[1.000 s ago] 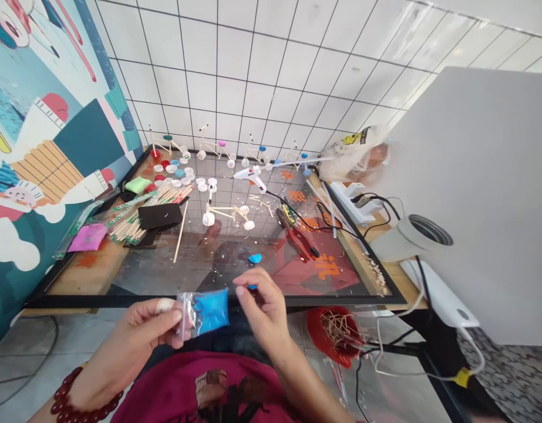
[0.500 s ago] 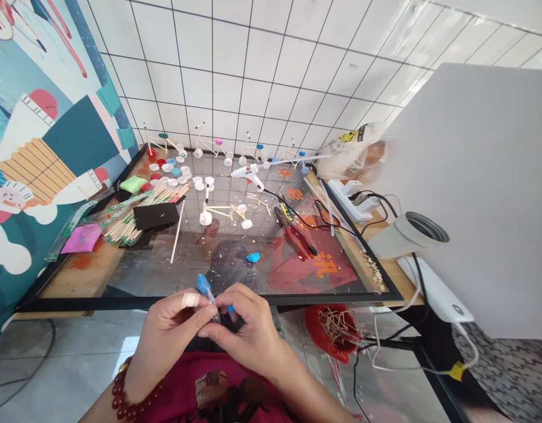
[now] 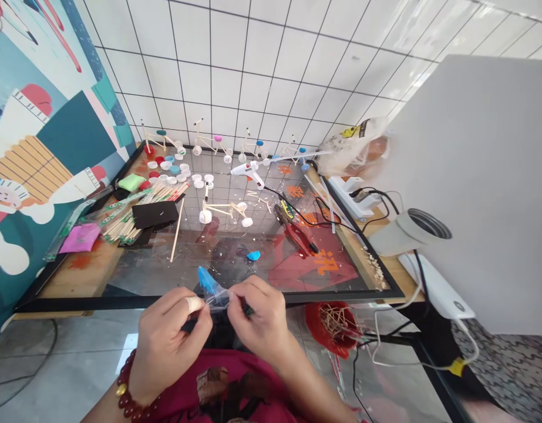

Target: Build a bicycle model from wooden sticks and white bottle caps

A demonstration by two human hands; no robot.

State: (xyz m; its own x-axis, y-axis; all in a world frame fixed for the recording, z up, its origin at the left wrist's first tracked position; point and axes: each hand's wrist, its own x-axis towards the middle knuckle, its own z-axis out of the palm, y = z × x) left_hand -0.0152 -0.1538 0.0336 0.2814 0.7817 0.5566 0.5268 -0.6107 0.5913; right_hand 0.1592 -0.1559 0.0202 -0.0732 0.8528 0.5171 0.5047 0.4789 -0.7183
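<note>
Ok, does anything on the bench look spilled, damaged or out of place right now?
Yes: pale wood chips are spilled along the right edge of the glass sheet. Also, a white plaster is wrapped around a finger of the left hand, suggesting a possible injury.

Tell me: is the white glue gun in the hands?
No, the white hot glue gun lies beyond the left hand and right hand.

A small clear plastic bag [image 3: 218,299] with blue clay [image 3: 208,281] bunched at its tilted-up end is pinched between the left hand [image 3: 169,341] and right hand [image 3: 259,314], over the table's near edge [image 3: 98,302].
</note>
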